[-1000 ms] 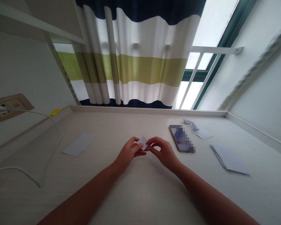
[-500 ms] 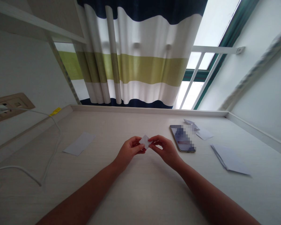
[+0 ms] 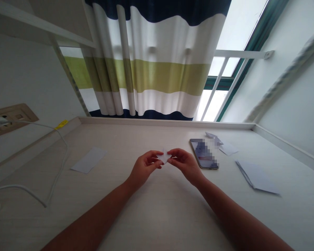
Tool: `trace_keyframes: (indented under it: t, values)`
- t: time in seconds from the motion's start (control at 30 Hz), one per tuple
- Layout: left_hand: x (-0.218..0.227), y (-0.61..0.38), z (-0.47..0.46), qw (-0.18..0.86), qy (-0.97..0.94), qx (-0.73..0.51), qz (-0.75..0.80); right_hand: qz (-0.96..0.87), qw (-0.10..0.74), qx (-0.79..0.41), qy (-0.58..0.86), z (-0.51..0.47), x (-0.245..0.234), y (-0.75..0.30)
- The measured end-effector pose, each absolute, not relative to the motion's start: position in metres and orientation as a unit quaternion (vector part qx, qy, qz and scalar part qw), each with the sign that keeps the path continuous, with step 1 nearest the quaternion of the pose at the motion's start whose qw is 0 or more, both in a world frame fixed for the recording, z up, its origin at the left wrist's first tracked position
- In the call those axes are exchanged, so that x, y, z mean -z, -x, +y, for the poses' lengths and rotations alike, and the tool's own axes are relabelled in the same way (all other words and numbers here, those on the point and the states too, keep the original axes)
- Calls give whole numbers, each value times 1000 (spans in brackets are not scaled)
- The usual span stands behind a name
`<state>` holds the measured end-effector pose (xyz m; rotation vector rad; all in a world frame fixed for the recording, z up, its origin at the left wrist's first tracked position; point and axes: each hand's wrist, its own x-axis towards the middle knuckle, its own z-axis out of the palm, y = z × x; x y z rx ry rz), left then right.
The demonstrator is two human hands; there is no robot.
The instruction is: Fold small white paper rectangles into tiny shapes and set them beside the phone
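Observation:
A small folded piece of white paper [image 3: 164, 157] is held up over the middle of the desk [image 3: 157, 216], with a point standing up at its top. My left hand [image 3: 147, 165] pinches its left side between thumb and fingers. On the right side, my right hand [image 3: 184, 164] grips the paper with thumb and forefinger. The fingertips hide parts of its edges, so the exact folded shape is hard to make out.
Right of my hands lies a phone [image 3: 204, 154], with folded paper [image 3: 214, 138] and a paper sheet [image 3: 228, 148] beyond it. A paper stack [image 3: 258, 177] sits farther right. At left are another sheet [image 3: 89, 160] and a white cable [image 3: 59, 170] running from the wall socket [image 3: 13, 118].
The paper has gone from a flat diamond to a shape with a raised point and spread sides. My right fingers have shifted slightly on its edge.

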<state>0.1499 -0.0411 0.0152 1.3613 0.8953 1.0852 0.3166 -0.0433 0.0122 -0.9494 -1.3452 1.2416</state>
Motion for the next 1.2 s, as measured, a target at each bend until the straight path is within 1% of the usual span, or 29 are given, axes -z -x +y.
trace_keyframes:
  t: [0.33,0.57,0.83,1.03,1.2]
  values:
    - [-8,-150,-38,539,-571,-500,365,-568,517,-515,379,-44,-8,-316]
    - [-6,-150,-38,519,-586,-506,362,-585,503,-520,367,-44,-7,-315]
    - [-7,-149,-41,458,-626,-507,375,-576,488,-538,376,-46,-8,-315]
    - [-6,-148,-41,412,-655,-502,386,-561,501,-536,383,-46,-9,-312]
    - [-5,-149,-40,420,-651,-504,381,-551,513,-519,405,-43,-5,-311]
